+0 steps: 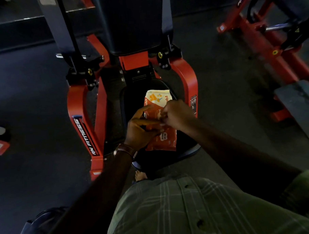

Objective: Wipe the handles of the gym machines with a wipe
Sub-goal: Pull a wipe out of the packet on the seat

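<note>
Wipes pack (160,120), orange w/ white top, lies on black seat (131,100) of red gym machine (83,123), frame centre. Left hand (141,128) comes in from 7 o'clock, fingers curled onto pack's mid section, holding it. Right hand (176,114) from 4 o'clock, fingertips pinching at pack's middle; can't tell if a wipe is out. Second red machine (263,34) at 2 o'clock.
</note>
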A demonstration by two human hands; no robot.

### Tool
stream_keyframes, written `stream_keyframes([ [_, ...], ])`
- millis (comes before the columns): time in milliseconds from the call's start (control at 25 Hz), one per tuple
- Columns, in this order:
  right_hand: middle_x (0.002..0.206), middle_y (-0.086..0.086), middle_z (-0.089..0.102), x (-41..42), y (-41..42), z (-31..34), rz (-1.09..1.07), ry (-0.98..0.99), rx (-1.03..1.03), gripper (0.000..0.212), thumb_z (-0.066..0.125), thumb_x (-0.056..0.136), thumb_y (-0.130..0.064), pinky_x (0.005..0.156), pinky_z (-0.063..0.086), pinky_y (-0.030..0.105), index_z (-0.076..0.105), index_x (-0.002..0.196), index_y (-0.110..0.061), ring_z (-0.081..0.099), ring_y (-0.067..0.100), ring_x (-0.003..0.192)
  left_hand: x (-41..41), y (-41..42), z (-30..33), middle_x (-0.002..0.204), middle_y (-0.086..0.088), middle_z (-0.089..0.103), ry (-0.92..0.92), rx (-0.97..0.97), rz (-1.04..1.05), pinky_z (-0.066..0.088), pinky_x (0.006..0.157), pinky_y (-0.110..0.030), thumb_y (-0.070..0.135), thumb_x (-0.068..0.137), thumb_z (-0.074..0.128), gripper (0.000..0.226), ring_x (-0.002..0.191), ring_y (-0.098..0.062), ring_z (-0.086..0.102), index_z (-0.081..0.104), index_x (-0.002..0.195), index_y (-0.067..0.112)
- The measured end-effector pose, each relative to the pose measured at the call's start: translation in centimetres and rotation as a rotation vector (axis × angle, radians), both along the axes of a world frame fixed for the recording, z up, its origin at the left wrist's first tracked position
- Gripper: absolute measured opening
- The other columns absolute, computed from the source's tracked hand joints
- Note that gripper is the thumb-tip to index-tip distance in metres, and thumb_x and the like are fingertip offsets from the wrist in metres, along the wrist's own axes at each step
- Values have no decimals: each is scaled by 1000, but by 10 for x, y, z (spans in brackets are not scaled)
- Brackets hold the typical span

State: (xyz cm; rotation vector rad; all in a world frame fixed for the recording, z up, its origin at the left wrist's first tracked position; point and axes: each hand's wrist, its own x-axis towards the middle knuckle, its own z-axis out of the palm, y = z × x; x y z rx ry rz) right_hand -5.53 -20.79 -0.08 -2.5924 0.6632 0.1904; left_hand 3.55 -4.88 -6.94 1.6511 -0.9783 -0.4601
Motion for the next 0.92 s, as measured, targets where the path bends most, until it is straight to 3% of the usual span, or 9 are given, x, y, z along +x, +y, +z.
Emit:
stream_keyframes([
  [80, 100, 5, 71, 6, 3, 2, 5, 40, -61, 25, 78, 82, -25, 78, 59, 44, 69, 102, -13, 69, 23, 92, -2, 0, 2, 141, 1, 51, 4, -5, 5, 52, 101, -34, 14, 67, 90, 26, 128, -15, 51, 81, 91, 12],
  [280, 103, 12, 66, 21, 7, 21, 125, 135, -204, 21, 68, 89, -17, 75, 55, 38, 63, 106, -8, 67, 31, 94, -2, 3, 5, 142, 3, 50, -7, -11, -4, 47, 103, -24, 24, 68, 88, 27, 133, -7, 45, 79, 94, 24],
  [360, 107, 14, 65, 24, 9, 26, 232, 203, -235, 24, 64, 91, -16, 72, 49, 35, 61, 113, -5, 65, 32, 97, -2, 2, 4, 141, -1, 52, -30, -26, 10, 49, 102, -28, 21, 67, 90, 26, 133, -12, 48, 80, 92, 22],
  [440, 108, 13, 64, 23, 10, 26, 318, 250, -205, 27, 62, 94, -21, 70, 44, 32, 60, 115, -4, 65, 30, 96, -1, 2, 2, 139, -1, 53, -69, -45, 31, 47, 101, -22, 19, 65, 92, 25, 131, -8, 49, 81, 87, 16],
  [560, 106, 7, 60, 14, 2, 15, 287, 191, -55, 25, 63, 94, -29, 74, 47, 32, 60, 109, -9, 62, 25, 92, 0, 3, 2, 136, -1, 55, -80, -31, 69, 45, 98, -15, 23, 62, 94, 35, 128, -7, 51, 80, 93, 13],
  [680, 91, -7, 58, 5, -7, 5, 146, 54, 187, 8, 60, 97, -24, 70, 42, 28, 59, 98, -17, 60, 11, 82, 1, 3, 3, 134, 1, 52, -80, 34, 109, 45, 90, -9, 30, 59, 96, 68, 118, -9, 54, 70, 120, 13],
  [760, 91, -10, 63, 1, -9, 4, 11, -20, 400, 10, 55, 100, -23, 71, 45, 24, 63, 101, -17, 62, 6, 83, 2, 4, 3, 134, 3, 50, -67, 61, 124, 45, 84, -7, 33, 58, 97, 84, 107, -8, 55, 61, 132, 14],
  [840, 87, -10, 68, -1, -8, 7, -172, -126, 618, 17, 52, 103, -24, 69, 48, 17, 66, 106, -15, 65, 3, 82, 3, 4, 2, 135, 1, 49, -57, 60, 118, 44, 85, -7, 33, 57, 97, 90, 109, -9, 54, 57, 136, 14],
  [920, 82, -13, 67, 1, -12, 14, -229, -225, 602, 16, 57, 101, -22, 66, 46, 10, 69, 105, -12, 63, -2, 76, 5, 3, -1, 136, 0, 49, -72, 58, 109, 45, 91, -9, 32, 58, 97, 87, 119, -9, 52, 59, 133, 11],
])
